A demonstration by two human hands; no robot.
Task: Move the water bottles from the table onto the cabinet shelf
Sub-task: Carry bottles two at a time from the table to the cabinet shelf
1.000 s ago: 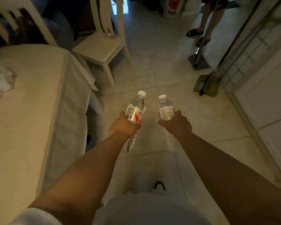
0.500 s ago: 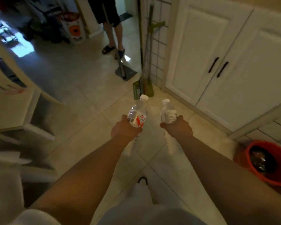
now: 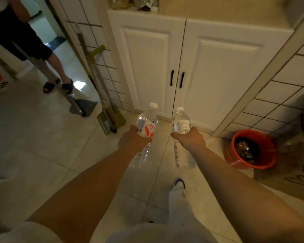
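My left hand (image 3: 132, 140) grips a clear water bottle (image 3: 146, 122) with a red and white label and a white cap. A second clear water bottle (image 3: 181, 122), its label white with small print, is held in my right hand (image 3: 190, 139). Both bottles tilt forward, caps toward the white cabinet (image 3: 218, 71). That cabinet stands straight ahead with its two doors shut and two black handles (image 3: 176, 79) at the middle. Its top surface (image 3: 209, 13) shows at the frame's upper edge, with a few items at its left end.
A red bucket (image 3: 249, 149) holding dark rubbish sits on the floor at the right, beside a cardboard box (image 3: 291, 163). A broom and green dustpan (image 3: 111, 120) lean on the tiled wall left of the cabinet. Another person's legs (image 3: 47, 67) stand at the far left.
The view has swung right from the table and chair to face the cabinet, which is now closer. Both hands still hold their bottles out in front.
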